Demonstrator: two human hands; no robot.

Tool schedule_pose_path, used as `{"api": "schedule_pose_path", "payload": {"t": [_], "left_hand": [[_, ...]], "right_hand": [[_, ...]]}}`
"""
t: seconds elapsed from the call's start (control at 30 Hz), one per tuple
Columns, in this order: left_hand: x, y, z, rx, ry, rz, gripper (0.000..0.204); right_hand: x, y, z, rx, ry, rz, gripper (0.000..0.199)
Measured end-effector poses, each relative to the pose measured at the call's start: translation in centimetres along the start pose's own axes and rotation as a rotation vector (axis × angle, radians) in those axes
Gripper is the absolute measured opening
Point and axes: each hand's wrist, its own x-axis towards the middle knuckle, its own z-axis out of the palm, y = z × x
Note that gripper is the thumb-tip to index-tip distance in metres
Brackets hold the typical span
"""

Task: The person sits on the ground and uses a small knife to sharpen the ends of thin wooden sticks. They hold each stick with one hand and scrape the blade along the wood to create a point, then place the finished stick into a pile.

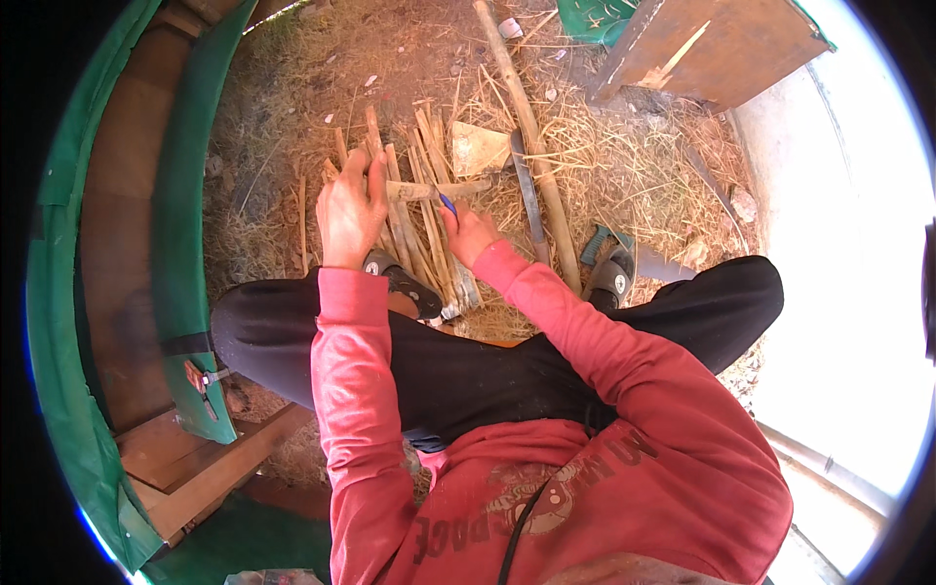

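My left hand [353, 213] is closed around the left end of a pale wooden strip [414, 192] held crosswise. From the right, my right hand [471, 235] grips a small blue pen-like tool [447, 204], its tip at the strip. I cannot make out the tip itself. Beneath both hands lies a bundle of thin split wooden sticks [425, 234], pointing away from me on the ground. A flat pale wooden piece [480, 149] rests just beyond the strip. To its right is a long dark blade [527, 190], perhaps a machete.
A long wooden pole [531, 122] lies past the blade on straw-strewn ground. My sandalled feet flank the sticks; by the right one is a green handle [595, 244]. A wooden panel [721, 49] stands far right, a white wall [838, 195] right, a green-edged frame [175, 195] left.
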Motion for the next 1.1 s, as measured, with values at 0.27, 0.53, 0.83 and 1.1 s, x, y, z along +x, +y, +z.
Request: {"api": "schedule_pose_path", "payload": {"t": [0.27, 0.53, 0.83, 1.1], "left_hand": [[-0.6, 0.9, 0.0, -0.063, -0.035, 0.006, 0.028], [-1.4, -0.4, -0.5, -0.035, -0.032, 0.033, 0.033], [-0.8, 0.5, -0.3, -0.066, -0.084, 0.007, 0.033], [0.2, 1.4, 0.0, -0.074, -0.062, 0.056, 0.033]], "right_hand": [[-0.4, -2.9, -2.5, 0.030, -0.007, -0.035, 0.031], [-0.7, -2.7, -1.5, -0.002, -0.008, 0.025, 0.031], [-0.6, -2.2, -3.4, -0.009, -0.104, 0.061, 0.041], [0.9, 4.2, -0.5, -0.083, -0.216, 0.254, 0.043]]}}
